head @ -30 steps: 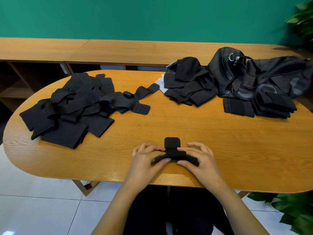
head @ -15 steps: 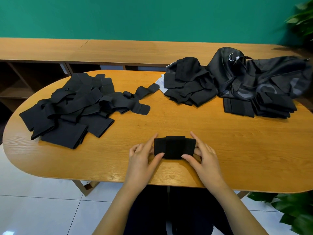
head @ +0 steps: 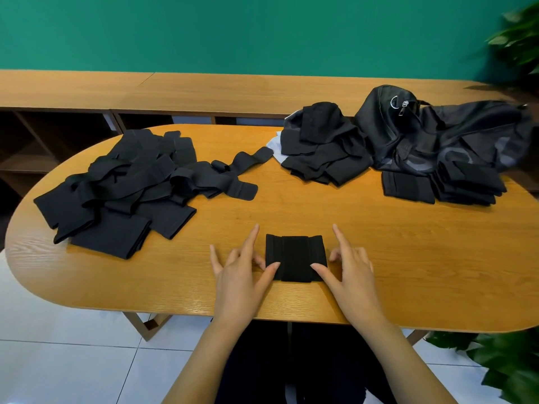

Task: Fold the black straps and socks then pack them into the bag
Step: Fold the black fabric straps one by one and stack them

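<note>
Lying between 2 grips (head: 239,278) (head: 353,272), folded strap (head: 295,258)

Bright, even light leaves only soft shadows on the bench (head: 408,258) and a pale sheen along its near edge. The wide lens bows straight lines outward, and the plant (head: 522,39) at upper right is blurred.

One head-worn wide-angle view, looking forward and down from the near edge of the oval light-wood table (head: 408,258); close, left hand (head: 239,275) and right hand (head: 350,272) near-centre; teal-green wall (head: 262,30) far.
</note>
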The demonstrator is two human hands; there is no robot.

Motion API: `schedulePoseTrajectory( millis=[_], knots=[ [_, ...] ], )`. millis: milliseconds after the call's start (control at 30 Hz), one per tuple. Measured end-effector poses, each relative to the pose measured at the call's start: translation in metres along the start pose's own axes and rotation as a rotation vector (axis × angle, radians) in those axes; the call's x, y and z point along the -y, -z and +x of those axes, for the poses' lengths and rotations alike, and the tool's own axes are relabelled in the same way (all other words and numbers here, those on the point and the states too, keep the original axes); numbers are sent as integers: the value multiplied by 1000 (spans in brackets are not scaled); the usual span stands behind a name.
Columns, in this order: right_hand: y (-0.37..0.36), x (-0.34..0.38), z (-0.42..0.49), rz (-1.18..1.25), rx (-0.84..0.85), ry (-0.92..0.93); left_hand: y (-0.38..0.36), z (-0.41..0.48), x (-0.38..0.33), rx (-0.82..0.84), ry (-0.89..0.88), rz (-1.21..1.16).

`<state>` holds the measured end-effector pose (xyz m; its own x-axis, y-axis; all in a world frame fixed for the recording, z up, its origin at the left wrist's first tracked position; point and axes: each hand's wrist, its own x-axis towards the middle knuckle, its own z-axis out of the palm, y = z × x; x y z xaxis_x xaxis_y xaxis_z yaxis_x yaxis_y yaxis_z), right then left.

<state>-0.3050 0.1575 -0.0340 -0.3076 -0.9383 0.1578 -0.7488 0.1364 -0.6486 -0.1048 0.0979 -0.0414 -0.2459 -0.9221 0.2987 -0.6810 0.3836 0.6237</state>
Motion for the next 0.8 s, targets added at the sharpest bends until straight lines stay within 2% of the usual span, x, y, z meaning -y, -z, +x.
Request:
schedulePoseTrajectory(
  millis=[133, 233, 400, 600, 700, 800],
  knots=[
    [0, 0, -2, -127, -36, 113, -2, 0, 2, 9, -79, 15],
    [-2, -1, -4, -181, 2, 204, 0, 1, 2, 50, -125, 6],
    [-2, 1, -2, -227, 53, 138, 6, 4, -3, 250, -149, 93],
    [11, 5, -4, -125, 90, 83, 2, 5, -7, 233, -228, 211],
    [23, 4, -8, -76, 32, 166, 2, 14, -18, 280, -169, 237],
    [29, 0, -8, -195, 88, 251, -6, 28, -29, 316, -135, 228]
  ],
)
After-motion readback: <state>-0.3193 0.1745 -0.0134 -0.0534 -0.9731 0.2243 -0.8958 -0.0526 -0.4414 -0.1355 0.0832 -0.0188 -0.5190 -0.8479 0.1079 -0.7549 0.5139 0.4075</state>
